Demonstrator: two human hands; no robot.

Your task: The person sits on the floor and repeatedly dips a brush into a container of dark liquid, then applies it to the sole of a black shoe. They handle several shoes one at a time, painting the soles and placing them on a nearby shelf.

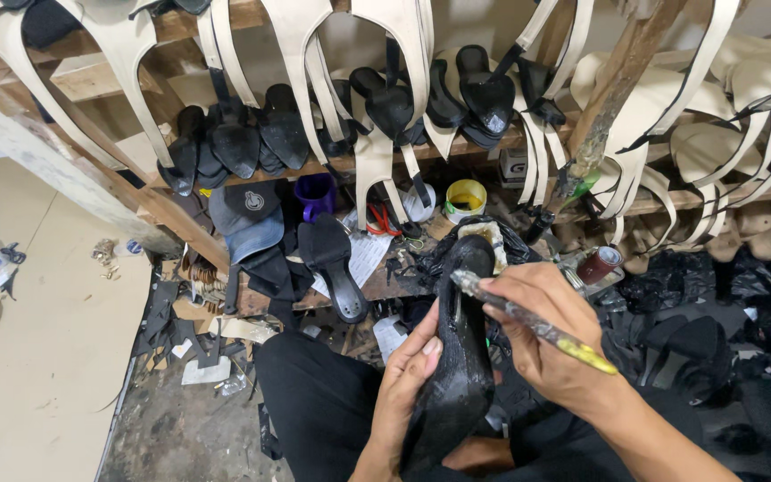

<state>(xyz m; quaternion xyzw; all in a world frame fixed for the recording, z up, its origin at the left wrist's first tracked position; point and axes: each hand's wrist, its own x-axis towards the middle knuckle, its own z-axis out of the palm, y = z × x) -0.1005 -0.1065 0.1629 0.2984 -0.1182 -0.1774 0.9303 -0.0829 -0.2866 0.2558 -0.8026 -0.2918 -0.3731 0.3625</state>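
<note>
Presently we find the left hand [408, 379] closed round a glossy black high-heeled shoe upper on its last [461, 357], held upright over the lap in the near centre, thumb along its left side and fingers wrapped behind. The right hand [546, 335] pinches a glue-caked brush with a yellow handle end [528, 319], fingers curled tight on the shaft, bristle tip touching the top of the shoe.

As to progress, we judge the coating well along — most of the black surface shines wet, while the pale patch at the shoe's far end [491, 236] looks not yet covered; how much of the hidden side is done we cannot tell.

Around the work: a small yellow-rimmed pot [465, 198] stands on the wooden bench edge [385, 286] beyond the shoe, with red-handled scissors [384, 220] to its left and a purple cup [316, 194] further left. A flat black sole [336, 268] lies on the bench, near a dark cap [247, 214]. A small red-capped tin [600, 263] sits to the right. Rows of cream straps and black soles [385, 98] hang on the far rack. Black scraps [742, 303] crowd the right side — close to the brush hand's elbow room.
</note>
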